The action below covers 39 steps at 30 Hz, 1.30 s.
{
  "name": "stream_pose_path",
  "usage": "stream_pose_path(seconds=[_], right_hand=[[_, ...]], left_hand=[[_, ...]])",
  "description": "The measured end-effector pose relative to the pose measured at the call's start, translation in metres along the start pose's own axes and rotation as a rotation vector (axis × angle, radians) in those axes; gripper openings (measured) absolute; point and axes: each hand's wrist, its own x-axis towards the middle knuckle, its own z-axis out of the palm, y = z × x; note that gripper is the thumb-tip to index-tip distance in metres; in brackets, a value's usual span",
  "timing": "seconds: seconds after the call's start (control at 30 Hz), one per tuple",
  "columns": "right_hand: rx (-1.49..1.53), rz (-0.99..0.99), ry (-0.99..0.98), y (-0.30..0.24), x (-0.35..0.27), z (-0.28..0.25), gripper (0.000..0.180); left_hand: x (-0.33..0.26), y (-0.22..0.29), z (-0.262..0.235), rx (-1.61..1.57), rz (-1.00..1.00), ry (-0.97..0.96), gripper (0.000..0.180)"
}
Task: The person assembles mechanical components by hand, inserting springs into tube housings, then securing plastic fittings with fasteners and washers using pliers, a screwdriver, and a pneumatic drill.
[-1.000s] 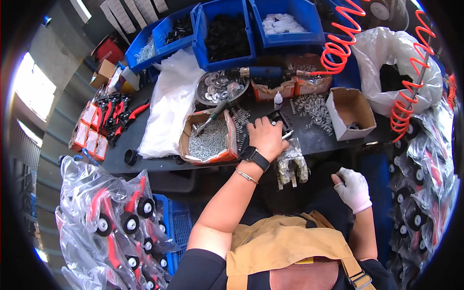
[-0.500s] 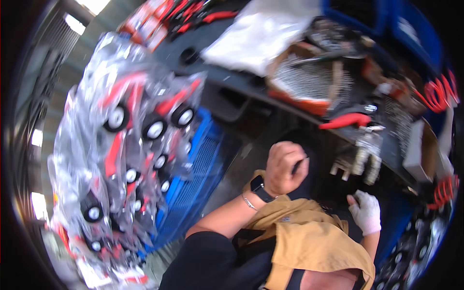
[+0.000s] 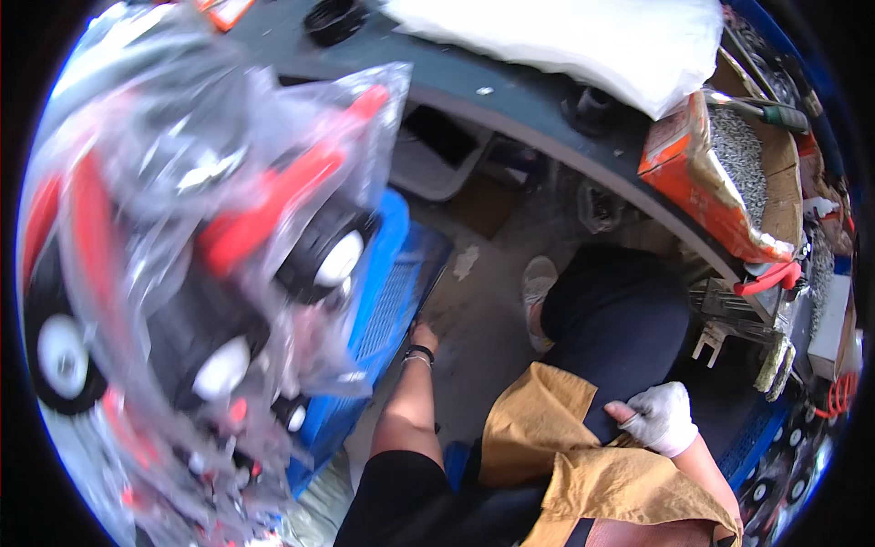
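My left hand (image 3: 423, 337) reaches down to the concrete floor (image 3: 483, 319), right at the lower edge of a blue plastic crate (image 3: 387, 292). A black watch and a thin bracelet sit on its wrist. Its fingers point away from me and are mostly hidden, so a grip cannot be made out. My right hand (image 3: 660, 417), in a white glove, rests on my dark trouser leg at the edge of a mustard apron (image 3: 565, 456), holding nothing.
Clear bags of red and black wheeled parts (image 3: 228, 246) pile over the crate at left. The dark workbench edge (image 3: 538, 114) curves overhead, carrying an orange box of small metal fasteners (image 3: 729, 164), a white bag (image 3: 592, 36) and red-handled pliers (image 3: 770, 276). My shoe (image 3: 538, 283) is on the floor.
My view has swung down and left from the benchtop to the floor. My left hand has dropped from chest height to the floor by the crate. My right hand stays on my lap.
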Motion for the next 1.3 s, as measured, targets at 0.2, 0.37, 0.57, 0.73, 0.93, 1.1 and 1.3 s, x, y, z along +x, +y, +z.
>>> stream_pose_path(seconds=[0.2, 0.37, 0.57, 0.73, 0.93, 1.1, 1.3], right_hand=[[0.065, -0.092, 0.030, -0.004, 0.002, -0.003, 0.044], [0.028, 0.029, 0.028, 0.001, -0.004, 0.002, 0.043], [0.111, -0.051, -0.014, -0.002, -0.001, 0.001, 0.042], [0.078, -0.093, -0.033, 0.002, 0.007, -0.001, 0.046], [0.024, -0.134, -0.255, -0.003, 0.016, -0.013, 0.057], [0.684, -0.471, -0.470, -0.046, 0.033, -0.004, 0.059], [2.008, -0.633, -0.544, -0.127, 0.030, -0.064, 0.094]], left_hand=[[0.097, -0.102, 0.077, 0.737, -0.033, 0.105, 0.040], [0.036, 0.054, 0.034, 0.169, -0.355, 0.041, 0.046], [0.003, -0.013, 0.007, 0.445, -0.001, -0.061, 0.025], [-0.112, 0.067, -0.100, -0.005, 0.414, 0.244, 0.014], [-0.278, 0.164, -0.241, -0.699, 1.075, 0.657, 0.014], [-0.361, 0.230, -0.327, -0.600, 0.939, 1.297, 0.019], [-0.401, 0.228, -0.378, -1.577, 1.090, 0.854, 0.018]])
